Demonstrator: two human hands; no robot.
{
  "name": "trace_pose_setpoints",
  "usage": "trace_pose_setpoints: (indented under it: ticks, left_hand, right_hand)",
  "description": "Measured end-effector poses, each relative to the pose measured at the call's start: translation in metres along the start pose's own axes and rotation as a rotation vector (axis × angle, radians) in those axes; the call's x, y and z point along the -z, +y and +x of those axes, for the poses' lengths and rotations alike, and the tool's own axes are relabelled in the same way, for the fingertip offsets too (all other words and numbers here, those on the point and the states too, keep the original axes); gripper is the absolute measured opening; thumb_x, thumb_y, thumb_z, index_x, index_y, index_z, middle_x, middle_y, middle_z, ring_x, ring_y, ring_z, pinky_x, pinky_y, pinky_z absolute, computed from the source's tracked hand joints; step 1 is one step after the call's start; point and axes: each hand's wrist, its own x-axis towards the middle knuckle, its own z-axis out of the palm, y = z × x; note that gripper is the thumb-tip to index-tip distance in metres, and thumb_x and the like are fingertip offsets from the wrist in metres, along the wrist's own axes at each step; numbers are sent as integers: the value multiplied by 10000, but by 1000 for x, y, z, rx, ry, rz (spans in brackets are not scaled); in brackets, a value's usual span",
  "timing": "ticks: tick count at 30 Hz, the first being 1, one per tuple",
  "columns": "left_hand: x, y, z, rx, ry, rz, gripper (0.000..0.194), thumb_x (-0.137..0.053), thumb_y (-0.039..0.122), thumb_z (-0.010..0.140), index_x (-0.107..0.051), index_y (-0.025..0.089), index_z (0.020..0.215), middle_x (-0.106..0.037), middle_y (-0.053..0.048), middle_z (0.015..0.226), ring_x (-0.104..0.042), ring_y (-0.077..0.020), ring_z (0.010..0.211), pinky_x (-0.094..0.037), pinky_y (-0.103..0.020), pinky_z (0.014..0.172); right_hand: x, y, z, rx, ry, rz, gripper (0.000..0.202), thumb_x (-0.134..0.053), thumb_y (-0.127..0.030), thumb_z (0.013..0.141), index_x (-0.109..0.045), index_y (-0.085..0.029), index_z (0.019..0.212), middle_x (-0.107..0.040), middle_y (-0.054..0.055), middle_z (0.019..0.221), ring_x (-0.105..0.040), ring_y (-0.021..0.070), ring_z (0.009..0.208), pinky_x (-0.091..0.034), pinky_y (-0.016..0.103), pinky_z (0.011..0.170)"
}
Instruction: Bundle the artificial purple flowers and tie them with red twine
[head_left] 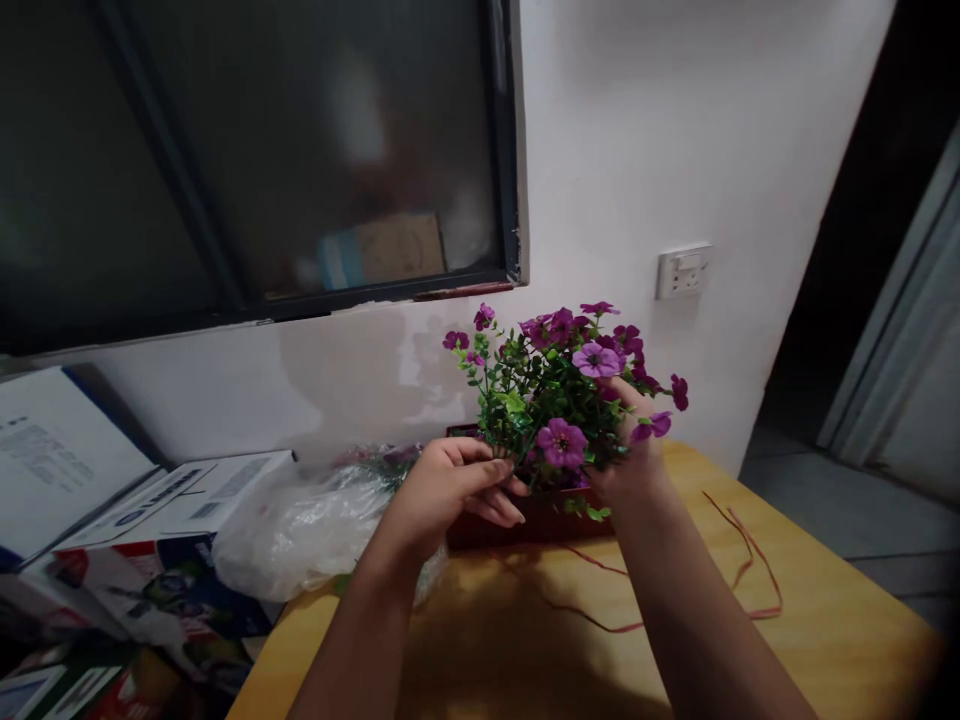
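Purple flowers (562,442) with small green leaves stand in a dark red rectangular planter (487,535) on the wooden table. At the left of the bunch, my left hand (465,482) pinches a leafy stem between thumb and forefinger, its other fingers curled over the planter's front edge. My right hand (634,445) reaches into the right side of the flowers. Leaves and petals hide most of its fingers, so what they hold does not show.
A clear plastic bag (300,530) with more flowers lies left of the planter. Printed cartons (187,500) are stacked beyond it. Thin red ribbon (757,560) trails over the table (720,650). Behind are a wall socket (684,272) and a window (315,150).
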Motion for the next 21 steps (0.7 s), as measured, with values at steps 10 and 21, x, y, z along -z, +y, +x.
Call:
trace_pose_setpoints:
  ticks: [10,21]
  left_hand:
    - [9,2,-3,12,-112,-87,223,-781,270,773,-693,69,815,-731,-106,810,-700,-149,591,-598,-247,596]
    - [5,-6,0,65,-140,-70,241,-844,264,683,-706,74,737,-726,-92,744,-686,-142,555,-589,-235,547]
  right_hand:
    - [0,-2,3,-173,61,75,160,-673,-374,706,-694,-230,772,-730,6,714,-711,229,731,-622,357,654]
    - [1,-3,-4,78,-38,-103,175,-770,-408,696,-691,-259,743,-707,-4,688,-669,201,636,-576,335,630]
